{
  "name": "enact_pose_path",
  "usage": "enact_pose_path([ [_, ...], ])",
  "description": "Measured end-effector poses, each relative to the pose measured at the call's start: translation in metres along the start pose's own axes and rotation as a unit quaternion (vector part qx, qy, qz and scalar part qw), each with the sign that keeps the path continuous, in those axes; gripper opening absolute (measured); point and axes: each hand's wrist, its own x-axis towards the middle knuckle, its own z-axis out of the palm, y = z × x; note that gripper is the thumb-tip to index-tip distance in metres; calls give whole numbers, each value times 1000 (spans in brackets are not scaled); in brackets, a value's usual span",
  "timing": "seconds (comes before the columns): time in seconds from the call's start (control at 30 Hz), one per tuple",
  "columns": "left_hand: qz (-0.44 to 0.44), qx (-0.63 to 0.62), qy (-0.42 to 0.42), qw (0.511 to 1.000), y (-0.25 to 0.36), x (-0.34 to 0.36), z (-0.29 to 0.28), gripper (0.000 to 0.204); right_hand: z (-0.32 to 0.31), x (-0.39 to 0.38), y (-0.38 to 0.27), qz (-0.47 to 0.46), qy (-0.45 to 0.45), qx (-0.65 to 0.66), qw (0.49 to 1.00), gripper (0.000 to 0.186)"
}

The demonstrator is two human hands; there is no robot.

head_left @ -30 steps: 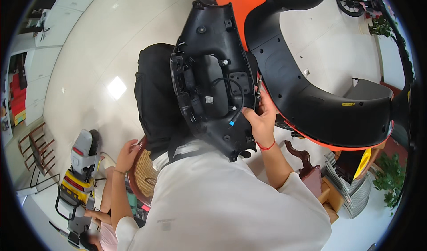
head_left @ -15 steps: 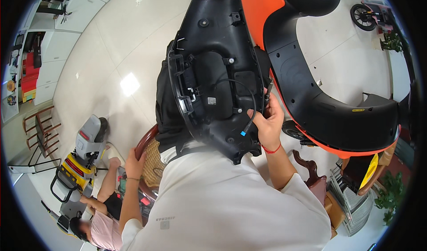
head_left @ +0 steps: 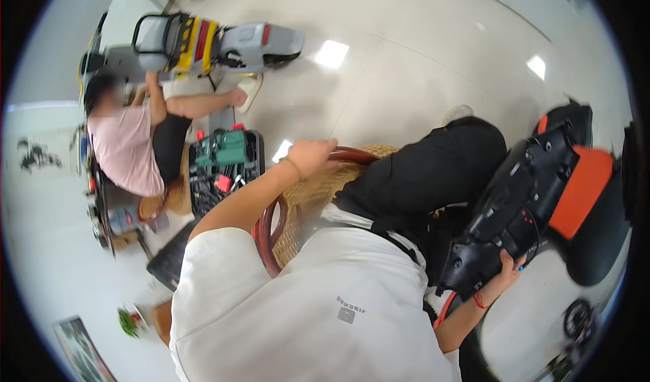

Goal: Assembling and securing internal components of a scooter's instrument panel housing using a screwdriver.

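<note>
Head view: at three o'clock a black plastic panel (head_left: 497, 209) is held tilted, its hollow, ribbed inner face turned up, just beside the dark trousers (head_left: 433, 155). Its lower edge is pinched by the right hand (head_left: 506, 274) at four o'clock, the grip closed on it, with the thumb laid on the inner face. Beyond the panel, also toward three o'clock, an orange body part (head_left: 583, 191) is seen. Near the centre, the left hand (head_left: 310, 157) is placed at the curved wooden armrest (head_left: 355, 154) of a woven chair; how far that grip is closed cannot be told. At nine o'clock an open tool case (head_left: 258, 153) is set near a seated co-worker (head_left: 128, 145); at eleven, a grey-and-yellow scooter (head_left: 247, 43) is shown.
</note>
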Motion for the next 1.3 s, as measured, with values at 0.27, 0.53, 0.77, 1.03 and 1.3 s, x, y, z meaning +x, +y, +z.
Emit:
enact_pose_path([
  [0.27,-5,-46,8,999,-6,-14,-3,38,66,40,-47,68,-94,33,993,55],
  [0.53,21,-511,295,807,42,-75,-6,29,143,55,-65,157,-131,-42,978,46],
  [0.77,-296,-586,452,604,-102,-141,35,15,147,66,-69,150,-165,-63,973,49],
  [1.03,-272,-618,296,675,-57,-181,138,21,144,59,-77,45,-188,-111,975,51],
  [1.3,-312,-640,195,675,-58,-203,157,18,169,19,-28,56,-243,-197,948,52],
])
